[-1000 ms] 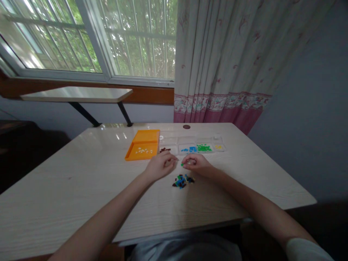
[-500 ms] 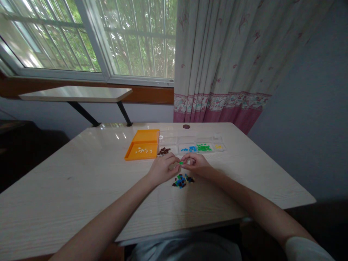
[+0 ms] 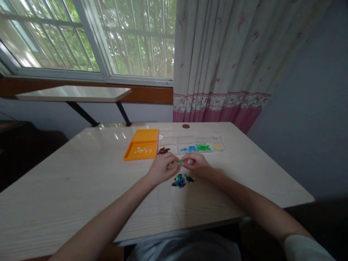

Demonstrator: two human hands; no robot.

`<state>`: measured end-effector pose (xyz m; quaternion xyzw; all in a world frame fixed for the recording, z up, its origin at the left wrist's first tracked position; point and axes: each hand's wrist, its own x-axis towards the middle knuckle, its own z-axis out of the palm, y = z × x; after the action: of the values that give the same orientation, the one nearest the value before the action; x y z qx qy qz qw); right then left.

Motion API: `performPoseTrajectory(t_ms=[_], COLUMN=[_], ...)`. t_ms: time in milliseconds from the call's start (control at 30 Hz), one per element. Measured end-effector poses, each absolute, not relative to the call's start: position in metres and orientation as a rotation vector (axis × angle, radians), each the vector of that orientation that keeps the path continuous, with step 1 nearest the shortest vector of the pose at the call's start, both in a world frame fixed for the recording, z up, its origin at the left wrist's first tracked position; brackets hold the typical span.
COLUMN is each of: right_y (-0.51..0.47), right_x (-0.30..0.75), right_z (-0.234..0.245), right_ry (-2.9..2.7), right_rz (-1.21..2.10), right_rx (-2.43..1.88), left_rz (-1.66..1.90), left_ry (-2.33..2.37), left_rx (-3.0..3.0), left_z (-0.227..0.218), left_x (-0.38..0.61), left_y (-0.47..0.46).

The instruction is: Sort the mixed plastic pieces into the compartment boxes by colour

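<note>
Between the fingertips of both hands is a small green piece (image 3: 180, 162), perhaps a toy brick; its exact shape is too small to make out. My left hand (image 3: 162, 168) pinches it from the left, and my right hand (image 3: 197, 161) meets it from the right. Just below the hands, a loose pile of small blue, green, black and brown pieces (image 3: 182, 180) lies on the table. Right behind the hands stands a clear compartment tray (image 3: 187, 139) holding brown, blue, green and yellow pieces sorted by colour.
An open orange case (image 3: 144, 135) with small white pieces inside sits left of the clear tray. The pale wood-grain table (image 3: 89, 188) has a round dark cable hole (image 3: 186, 126) near its back edge. A raised shelf (image 3: 78, 93) on black legs stands at the back left.
Both hands stay together around the green piece with barely any movement. The whole view has shifted very slightly.
</note>
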<state>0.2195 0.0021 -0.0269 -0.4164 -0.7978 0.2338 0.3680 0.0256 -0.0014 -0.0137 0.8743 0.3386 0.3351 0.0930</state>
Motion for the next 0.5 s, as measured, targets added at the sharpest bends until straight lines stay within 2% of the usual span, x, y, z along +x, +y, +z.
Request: performPoseTrajectory(t_ms=[133, 333, 500], right_y=[0.004, 0.002, -0.002], right_x=[0.224, 0.236, 0.241], right_z=[-0.024, -0.009, 0.000], right_ry=[-2.048, -1.917, -1.904], right_rz=[0.469, 0.239, 0.080], right_rx=[-1.046, -1.029, -0.970], left_rz=[0.967, 0.586, 0.509], left_ry=[1.051, 1.094, 1.080], left_rx=[2.557, 2.530, 2.514], left_z=[-0.013, -0.018, -0.020], left_x=[0.025, 0.027, 0.030], left_y=[0.000, 0.003, 0.002])
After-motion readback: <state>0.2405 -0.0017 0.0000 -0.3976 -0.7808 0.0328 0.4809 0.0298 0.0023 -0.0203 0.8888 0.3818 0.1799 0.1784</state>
